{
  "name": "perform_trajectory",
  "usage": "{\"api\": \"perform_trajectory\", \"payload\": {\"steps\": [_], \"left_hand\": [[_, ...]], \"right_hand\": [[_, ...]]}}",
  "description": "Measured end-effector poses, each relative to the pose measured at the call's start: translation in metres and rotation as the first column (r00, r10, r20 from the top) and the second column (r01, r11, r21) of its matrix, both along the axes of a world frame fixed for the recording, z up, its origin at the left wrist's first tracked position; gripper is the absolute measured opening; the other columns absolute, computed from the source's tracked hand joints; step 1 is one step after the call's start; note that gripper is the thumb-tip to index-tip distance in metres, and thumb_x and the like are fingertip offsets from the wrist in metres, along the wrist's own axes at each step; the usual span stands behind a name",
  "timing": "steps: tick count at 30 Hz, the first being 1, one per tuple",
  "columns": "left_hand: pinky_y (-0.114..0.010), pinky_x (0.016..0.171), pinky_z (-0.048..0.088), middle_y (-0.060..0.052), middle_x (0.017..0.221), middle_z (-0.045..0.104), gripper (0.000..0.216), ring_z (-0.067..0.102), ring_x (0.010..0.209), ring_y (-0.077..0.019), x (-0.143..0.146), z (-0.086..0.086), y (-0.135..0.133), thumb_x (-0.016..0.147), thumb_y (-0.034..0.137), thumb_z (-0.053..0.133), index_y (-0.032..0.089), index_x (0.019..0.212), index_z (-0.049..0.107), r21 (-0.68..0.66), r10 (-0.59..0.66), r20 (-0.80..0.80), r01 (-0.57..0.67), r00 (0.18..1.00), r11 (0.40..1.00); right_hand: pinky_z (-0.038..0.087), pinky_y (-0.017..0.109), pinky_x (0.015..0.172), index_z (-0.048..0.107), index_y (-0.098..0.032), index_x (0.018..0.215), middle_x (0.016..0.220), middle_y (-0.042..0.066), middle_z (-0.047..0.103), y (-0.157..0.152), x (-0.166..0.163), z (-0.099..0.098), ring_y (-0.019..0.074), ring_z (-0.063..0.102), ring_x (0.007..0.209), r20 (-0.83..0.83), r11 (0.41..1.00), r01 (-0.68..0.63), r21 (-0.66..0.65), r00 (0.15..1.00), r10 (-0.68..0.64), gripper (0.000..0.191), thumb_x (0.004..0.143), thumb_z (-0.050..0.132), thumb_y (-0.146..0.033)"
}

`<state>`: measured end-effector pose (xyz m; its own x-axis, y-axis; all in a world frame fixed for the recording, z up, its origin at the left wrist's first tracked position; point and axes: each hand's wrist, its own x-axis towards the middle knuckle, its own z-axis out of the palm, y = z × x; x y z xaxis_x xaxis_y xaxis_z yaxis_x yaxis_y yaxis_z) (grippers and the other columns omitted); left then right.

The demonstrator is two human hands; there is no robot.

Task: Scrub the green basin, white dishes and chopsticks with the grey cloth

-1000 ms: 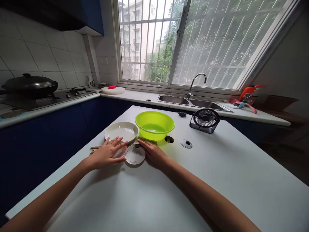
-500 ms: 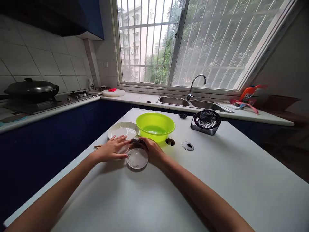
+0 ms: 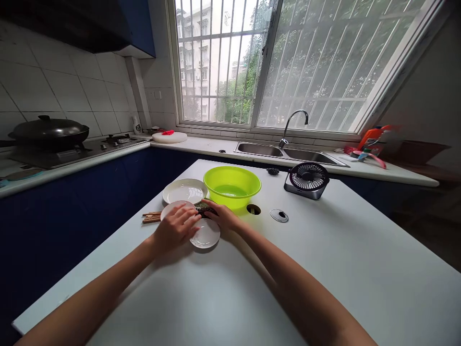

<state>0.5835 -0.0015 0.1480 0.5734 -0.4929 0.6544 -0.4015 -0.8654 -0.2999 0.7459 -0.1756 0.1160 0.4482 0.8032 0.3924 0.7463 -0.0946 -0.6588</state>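
Observation:
My left hand (image 3: 176, 226) hovers over the small white plates with its fingers apart, partly covering a pale plate (image 3: 169, 208). A bundle of wooden chopsticks (image 3: 151, 217) sticks out to the left beside that plate. My right hand (image 3: 224, 217) has its fingers on the dark ends of the chopsticks, just above a small white saucer (image 3: 206, 235). A greenish-dark pad (image 3: 204, 203), partly hidden, lies by my right fingertips. Behind are a large white plate (image 3: 184, 191) and a lime-green basin (image 3: 232, 190) with water in it.
A round hole (image 3: 254, 209) in the white table (image 3: 223, 298) has its metal cover (image 3: 279, 215) lying beside it. A small black fan (image 3: 309, 180) and a dark scourer (image 3: 272, 171) stand farther right. Behind are a double sink (image 3: 261, 150) and a stove with a lidded wok (image 3: 50, 132).
My left hand has shifted right and turned, its fingers now over the saucer's edge. More of the chopsticks shows on the left. My right hand has moved slightly left and up.

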Motion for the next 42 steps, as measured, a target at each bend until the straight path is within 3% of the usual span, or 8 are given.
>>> {"api": "perform_trajectory", "payload": {"steps": [4, 11, 19, 22, 26, 31, 37, 42], "left_hand": [[-0.050, 0.109, 0.045, -0.009, 0.102, 0.074, 0.020, 0.068, 0.102, -0.0241, -0.002, -0.010, -0.031, 0.096, 0.030, 0.054, 0.018, 0.101, 0.069, 0.133, -0.135, -0.122, 0.151, 0.983, 0.980], [-0.052, 0.108, 0.046, -0.008, 0.095, 0.072, 0.021, 0.067, 0.104, -0.0262, 0.006, -0.020, -0.037, 0.098, 0.030, 0.053, 0.018, 0.091, 0.067, 0.188, -0.011, -0.137, 0.037, 0.990, 0.981], [-0.053, 0.112, 0.040, -0.012, 0.119, 0.071, 0.027, 0.065, 0.115, -0.0280, -0.001, -0.017, -0.032, 0.096, 0.025, 0.053, 0.016, 0.120, 0.063, 0.129, -0.027, -0.075, 0.037, 0.997, 0.991], [-0.053, 0.111, 0.041, -0.013, 0.122, 0.070, 0.031, 0.065, 0.114, -0.0274, -0.001, -0.008, -0.046, 0.096, 0.024, 0.053, 0.016, 0.125, 0.060, 0.117, -0.095, -0.042, 0.100, 0.995, 0.988], [-0.047, 0.104, 0.049, -0.010, 0.111, 0.072, 0.027, 0.067, 0.105, -0.0240, 0.006, 0.000, -0.086, 0.095, 0.020, 0.054, 0.015, 0.120, 0.061, 0.019, -0.229, -0.073, 0.231, 0.971, 0.973], [-0.034, 0.076, 0.057, -0.009, 0.100, 0.073, 0.018, 0.069, 0.090, -0.0206, 0.017, -0.015, -0.135, 0.095, 0.020, 0.050, 0.015, 0.107, 0.063, -0.066, -0.379, -0.206, 0.374, 0.902, 0.925], [-0.036, 0.082, 0.057, -0.011, 0.108, 0.071, 0.020, 0.069, 0.095, -0.0210, 0.034, -0.029, -0.147, 0.096, 0.019, 0.049, 0.018, 0.109, 0.064, -0.193, -0.325, -0.300, 0.277, 0.897, 0.941], [-0.038, 0.084, 0.058, -0.010, 0.110, 0.072, 0.021, 0.070, 0.099, -0.0230, 0.051, -0.038, -0.139, 0.095, 0.019, 0.049, 0.019, 0.106, 0.067, -0.213, -0.225, -0.297, 0.166, 0.928, 0.963]], "right_hand": [[0.048, 0.046, 0.109, 0.048, -0.028, 0.146, 0.140, 0.006, 0.062, -0.023, -0.001, 0.002, 0.0252, 0.060, 0.127, -0.113, 0.998, -0.021, 0.062, 0.993, 0.027, 0.049, 0.098, 0.050, -0.036], [0.053, 0.046, 0.100, 0.059, -0.025, 0.132, 0.127, 0.011, 0.068, -0.107, -0.014, -0.006, 0.0259, 0.066, 0.114, 0.004, 0.988, 0.135, 0.074, 0.991, -0.136, 0.037, 0.097, 0.051, -0.032], [0.059, 0.036, 0.084, 0.060, -0.022, 0.125, 0.115, 0.012, 0.069, -0.190, -0.036, -0.017, 0.0214, 0.071, 0.098, 0.171, 0.960, 0.267, 0.081, 0.946, -0.277, 0.029, 0.101, 0.045, -0.028], [0.059, 0.035, 0.085, 0.061, -0.024, 0.124, 0.115, 0.011, 0.069, -0.204, -0.045, -0.013, 0.0207, 0.070, 0.100, 0.247, 0.957, 0.276, 0.085, 0.925, -0.289, 0.027, 0.101, 0.046, -0.024], [0.059, 0.037, 0.083, 0.062, -0.024, 0.121, 0.110, 0.011, 0.072, -0.217, -0.060, -0.009, 0.0217, 0.070, 0.098, 0.404, 0.967, 0.224, 0.117, 0.879, -0.253, 0.028, 0.101, 0.044, -0.018], [0.057, 0.041, 0.091, 0.061, -0.023, 0.124, 0.118, 0.013, 0.070, -0.225, -0.086, -0.010, 0.0229, 0.067, 0.106, 0.444, 0.980, 0.196, -0.024, 0.881, -0.165, 0.030, 0.099, 0.046, -0.016], [0.052, 0.052, 0.103, 0.059, -0.019, 0.132, 0.142, 0.018, 0.056, -0.224, -0.071, -0.013, 0.0305, 0.056, 0.129, 0.490, 0.929, 0.360, -0.086, 0.827, -0.275, 0.038, 0.096, 0.048, -0.021], [0.054, 0.048, 0.102, 0.063, -0.017, 0.131, 0.137, 0.018, 0.061, -0.223, -0.046, -0.018, 0.0296, 0.061, 0.125, 0.429, 0.905, 0.395, -0.158, 0.853, -0.298, 0.037, 0.097, 0.049, -0.021]]}}
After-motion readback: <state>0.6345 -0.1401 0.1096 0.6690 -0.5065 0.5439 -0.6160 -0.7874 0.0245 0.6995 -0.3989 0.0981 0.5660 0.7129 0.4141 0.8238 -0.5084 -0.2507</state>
